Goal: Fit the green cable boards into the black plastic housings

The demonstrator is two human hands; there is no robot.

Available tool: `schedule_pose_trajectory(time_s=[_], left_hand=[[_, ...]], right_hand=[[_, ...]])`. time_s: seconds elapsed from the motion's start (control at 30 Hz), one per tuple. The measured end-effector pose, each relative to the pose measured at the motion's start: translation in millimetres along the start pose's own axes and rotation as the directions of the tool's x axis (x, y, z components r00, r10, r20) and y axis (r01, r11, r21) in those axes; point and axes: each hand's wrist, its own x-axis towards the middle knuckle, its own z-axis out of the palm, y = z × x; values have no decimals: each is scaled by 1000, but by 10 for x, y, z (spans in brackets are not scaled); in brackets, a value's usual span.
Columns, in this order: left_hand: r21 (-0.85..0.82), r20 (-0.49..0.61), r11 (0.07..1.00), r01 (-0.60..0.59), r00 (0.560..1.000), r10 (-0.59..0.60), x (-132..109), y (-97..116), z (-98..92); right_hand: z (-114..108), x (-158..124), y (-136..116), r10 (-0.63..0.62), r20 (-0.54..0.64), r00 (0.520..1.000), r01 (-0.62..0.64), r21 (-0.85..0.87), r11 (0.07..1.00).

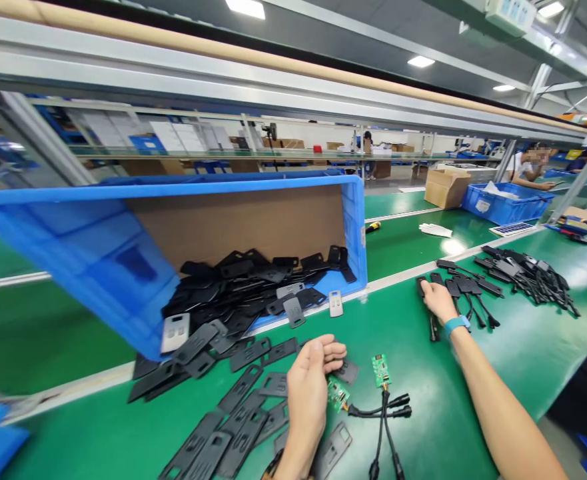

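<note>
My left hand (309, 383) hovers low over the green table (423, 427), fingers curled round a small green circuit board (338, 395) with a black cable. A second green circuit board (381, 369) with black cables lies just to its right. Flat black plastic covers (246, 413) are spread under and left of this hand. My right hand (437, 300), with a blue wristband, reaches far right and rests fingers down on black cabled parts (466, 293). A tilted blue crate (123, 267) spills more black covers onto the table.
A pile of black cabled pieces (528, 273) lies at the far right. Beyond it stand a cardboard box (446, 187) and another blue bin (506, 203), where another person (528, 167) works. White gloves (436, 230) lie on the conveyor strip. A metal shelf frame runs overhead.
</note>
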Motion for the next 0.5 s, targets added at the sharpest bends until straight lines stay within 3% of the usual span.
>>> schedule_pose_trajectory(time_s=[0.1, 0.23, 0.27, 0.33, 0.43, 0.5], left_hand=[[-10, -48, 999, -36, 998, 35, 20, 19, -30], [47, -150, 990, -132, 979, 138, 78, -8, -108], [84, -170, 984, -154, 971, 167, 92, -21, -129], [200, -184, 964, -178, 959, 215, 112, -44, -161], [453, -114, 867, -209, 950, 289, 104, -61, -168], [602, 0, 750, -275, 939, 344, 77, -63, -150]], right_hand=[[-32, 50, 107, 54, -143, 988, -84, -214, 973], [31, -39, -6, -70, -222, 972, -17, -366, 930], [63, -87, -66, -130, -173, 976, 53, -392, 919], [143, -220, -198, -270, 49, 962, 265, -423, 867], [281, -509, -387, -355, 458, 815, 537, -368, 759], [363, -722, -481, -292, 585, 757, 573, -379, 727]])
